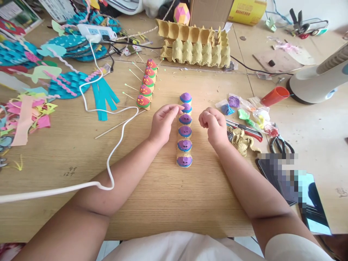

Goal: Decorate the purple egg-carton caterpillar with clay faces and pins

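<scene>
While left hand [162, 124] pinches closed beside purple-and-blue domed egg-carton strip [185, 131] at 12 o'clock, right hand [214, 126] curls closed at 1; contents unclear. Likely small-detail step; next move calls for light fingertips.

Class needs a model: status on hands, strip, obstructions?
Left hand at purple-and-blue strip, second bump from far end. Right hand curled, clear of strip. Dark eyes on four nearest bumps. White cable across left forearm.
</scene>
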`<state>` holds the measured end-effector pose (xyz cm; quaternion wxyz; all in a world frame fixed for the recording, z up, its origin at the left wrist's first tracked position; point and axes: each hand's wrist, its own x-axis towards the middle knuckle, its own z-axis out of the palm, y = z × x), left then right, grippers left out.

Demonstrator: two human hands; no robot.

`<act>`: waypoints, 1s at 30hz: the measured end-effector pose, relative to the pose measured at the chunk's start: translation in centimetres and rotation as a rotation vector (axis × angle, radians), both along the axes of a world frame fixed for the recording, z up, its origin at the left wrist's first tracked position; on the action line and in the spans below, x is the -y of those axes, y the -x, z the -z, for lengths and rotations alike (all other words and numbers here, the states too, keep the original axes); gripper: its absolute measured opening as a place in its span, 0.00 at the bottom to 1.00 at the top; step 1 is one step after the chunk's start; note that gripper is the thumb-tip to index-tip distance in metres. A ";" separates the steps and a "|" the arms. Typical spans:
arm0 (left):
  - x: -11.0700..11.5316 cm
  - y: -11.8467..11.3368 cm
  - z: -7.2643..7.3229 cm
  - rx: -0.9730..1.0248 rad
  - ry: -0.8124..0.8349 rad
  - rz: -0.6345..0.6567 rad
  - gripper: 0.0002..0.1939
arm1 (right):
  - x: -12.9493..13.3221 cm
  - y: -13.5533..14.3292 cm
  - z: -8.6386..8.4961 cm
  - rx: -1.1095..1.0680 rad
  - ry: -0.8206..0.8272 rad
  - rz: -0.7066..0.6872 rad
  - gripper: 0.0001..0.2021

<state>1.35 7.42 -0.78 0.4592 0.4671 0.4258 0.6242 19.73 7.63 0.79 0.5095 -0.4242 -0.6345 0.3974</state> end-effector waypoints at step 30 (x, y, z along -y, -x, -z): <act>-0.3 0.0 0.4 -0.295 0.044 0.068 0.09 | 0.1 -0.3 0.3 0.235 -0.290 -0.032 0.15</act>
